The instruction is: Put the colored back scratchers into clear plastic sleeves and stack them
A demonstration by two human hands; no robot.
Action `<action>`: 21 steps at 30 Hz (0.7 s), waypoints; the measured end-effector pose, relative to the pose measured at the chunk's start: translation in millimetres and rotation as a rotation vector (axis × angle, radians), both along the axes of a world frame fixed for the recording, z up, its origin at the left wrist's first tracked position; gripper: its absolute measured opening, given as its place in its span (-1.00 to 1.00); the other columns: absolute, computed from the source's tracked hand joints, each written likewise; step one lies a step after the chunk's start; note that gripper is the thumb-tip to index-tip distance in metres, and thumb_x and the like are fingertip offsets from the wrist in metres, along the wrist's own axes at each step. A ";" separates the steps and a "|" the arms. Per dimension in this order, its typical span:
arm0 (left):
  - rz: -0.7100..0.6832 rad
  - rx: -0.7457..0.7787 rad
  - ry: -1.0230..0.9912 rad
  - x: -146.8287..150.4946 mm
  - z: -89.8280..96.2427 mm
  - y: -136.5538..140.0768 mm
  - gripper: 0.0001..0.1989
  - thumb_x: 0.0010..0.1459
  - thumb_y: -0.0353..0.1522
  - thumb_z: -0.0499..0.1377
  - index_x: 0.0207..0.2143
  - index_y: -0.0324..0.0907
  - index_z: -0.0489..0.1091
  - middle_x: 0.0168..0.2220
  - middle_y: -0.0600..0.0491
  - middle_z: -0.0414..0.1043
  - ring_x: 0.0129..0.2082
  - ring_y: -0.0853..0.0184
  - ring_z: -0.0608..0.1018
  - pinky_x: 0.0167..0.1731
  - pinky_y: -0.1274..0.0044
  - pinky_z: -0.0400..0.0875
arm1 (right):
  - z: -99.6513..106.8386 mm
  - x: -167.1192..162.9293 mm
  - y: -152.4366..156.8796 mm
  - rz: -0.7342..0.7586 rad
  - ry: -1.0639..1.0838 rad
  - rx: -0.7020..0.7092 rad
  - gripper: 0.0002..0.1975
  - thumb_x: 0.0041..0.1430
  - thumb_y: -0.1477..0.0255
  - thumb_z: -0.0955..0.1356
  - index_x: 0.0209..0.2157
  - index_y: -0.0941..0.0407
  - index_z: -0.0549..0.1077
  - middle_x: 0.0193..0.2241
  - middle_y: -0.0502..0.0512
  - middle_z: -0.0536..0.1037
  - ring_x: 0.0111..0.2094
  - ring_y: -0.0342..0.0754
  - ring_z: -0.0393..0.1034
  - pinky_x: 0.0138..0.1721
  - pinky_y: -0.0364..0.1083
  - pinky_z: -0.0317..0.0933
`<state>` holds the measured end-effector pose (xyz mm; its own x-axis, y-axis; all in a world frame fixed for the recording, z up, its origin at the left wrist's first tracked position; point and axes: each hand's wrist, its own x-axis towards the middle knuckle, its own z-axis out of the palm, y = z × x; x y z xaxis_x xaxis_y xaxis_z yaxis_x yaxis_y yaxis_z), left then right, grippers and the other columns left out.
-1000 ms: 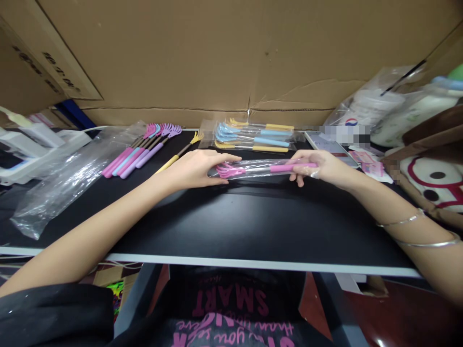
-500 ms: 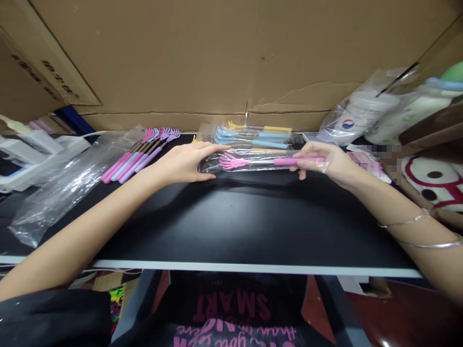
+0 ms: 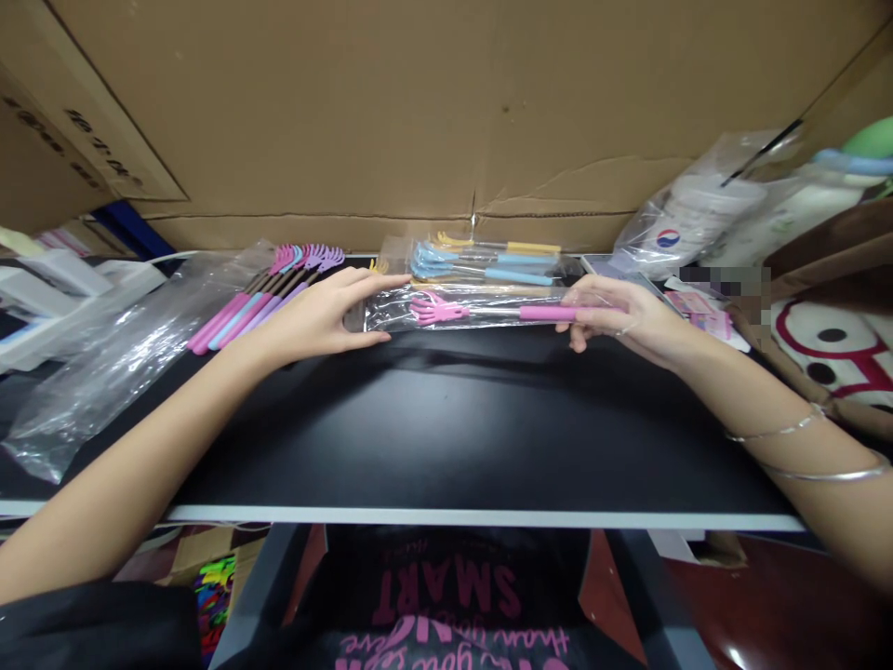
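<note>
A pink back scratcher (image 3: 548, 314) with a hand-shaped head lies inside a clear plastic sleeve (image 3: 488, 323), level above the black desktop. My right hand (image 3: 606, 312) grips the handle end through the plastic, fingers wrapped round it. At the sleeve's other end my left hand (image 3: 341, 316) is open, thumb and fingers apart around the sleeve's end; whether they touch it I cannot tell. Just behind are several wrapped back scratchers (image 3: 516, 276) in blue and yellow. Left of them, a row of unwrapped pink, blue and purple back scratchers (image 3: 244, 316) is partly hidden by my left arm.
Clear plastic bags (image 3: 132, 372) lie on the left of the black desk (image 3: 446, 437), beside a white device (image 3: 98, 298). A bagged white cup (image 3: 712, 223) and a plush-like item (image 3: 830, 344) are at the right. A cardboard wall (image 3: 335, 112) closes the back.
My left hand has moved left, toward the sleeve's end. The pink back scratcher's head has shifted slightly left, while my right hand keeps its hold on the handle end.
</note>
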<state>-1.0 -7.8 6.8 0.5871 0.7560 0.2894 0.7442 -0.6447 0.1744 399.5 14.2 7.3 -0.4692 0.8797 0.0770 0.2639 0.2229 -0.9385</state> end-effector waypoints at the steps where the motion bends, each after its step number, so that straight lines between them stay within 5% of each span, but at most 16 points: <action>1: -0.005 0.004 -0.006 -1.4 0.6 0.5 -0.25 0.25 0.01 0.18 0.40 0.00 0.14 0.21 -0.10 0.34 0.15 0.04 0.43 0.14 0.29 0.33 | 0.0 0.0 0.3 -0.004 -0.001 0.005 -0.71 0.05 0.16 0.52 -0.30 0.01 0.50 -0.39 0.05 0.61 -0.55 -0.07 0.45 -0.48 -0.02 0.33; 13: 0.005 -0.014 -0.042 -3.0 1.2 -0.6 -0.28 0.26 0.01 0.17 0.40 0.03 0.16 0.19 -0.07 0.35 0.15 0.05 0.43 0.17 0.28 0.32 | -9.1 6.2 5.7 0.091 0.074 0.032 -0.63 0.15 0.12 0.49 -0.26 0.04 0.33 -0.53 -0.05 0.50 -0.53 -0.09 0.41 -0.43 -0.05 0.26; 21: 0.003 -0.031 -0.055 2.3 1.9 -6.0 -0.31 0.27 -0.02 0.18 0.39 0.04 0.18 0.22 -0.04 0.34 0.15 0.08 0.45 0.14 0.35 0.36 | -16.3 2.0 5.0 0.135 0.081 -0.072 -0.61 0.13 0.11 0.49 -0.22 0.02 0.33 -0.64 -0.12 0.40 -0.60 -0.11 0.27 -0.49 -0.06 0.19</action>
